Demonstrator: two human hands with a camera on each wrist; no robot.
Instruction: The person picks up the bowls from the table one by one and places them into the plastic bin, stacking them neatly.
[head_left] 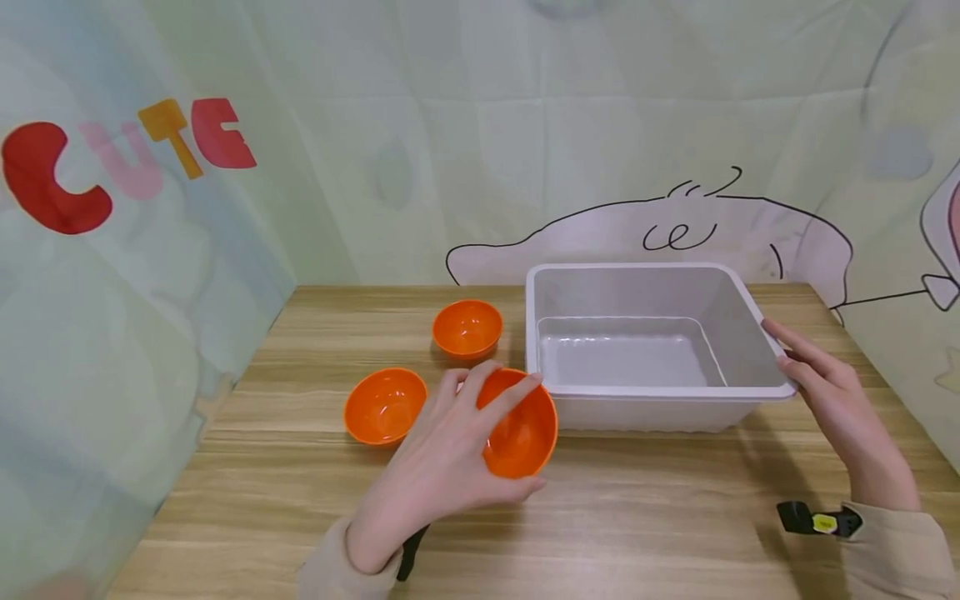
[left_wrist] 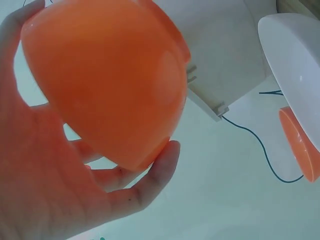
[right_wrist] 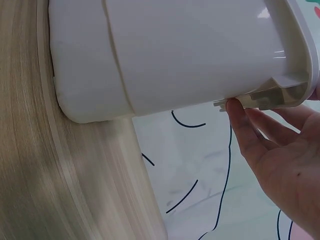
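Printed backdrop (head_left: 405,125) behind wood-grain desk (head_left: 637,508); "CUTE" lettering (head_left: 138,177) at left. Then left bowl (head_left: 386,408), rear bowl (head_left: 467,329), both orange. Third bowl (head_left: 523,437) tilted in left hand (head_left: 442,446), fingers part-open round its rim, just beside grey bin (head_left: 652,410). Possible slip from loosened grip; possible wall knock from low carry. Right hand (head_left: 832,392) pinching bin's right rim. Yellow tag (head_left: 824,523), unreadable.

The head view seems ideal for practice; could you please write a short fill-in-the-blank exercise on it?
The left hand holds a bowl whose colour is ____.
Besides it, ____ other bowls rest on the table.
The basin stands to the ____ of those others.
The letters on the backdrop spell ____.
Missing words: orange; two; right; CUTE.
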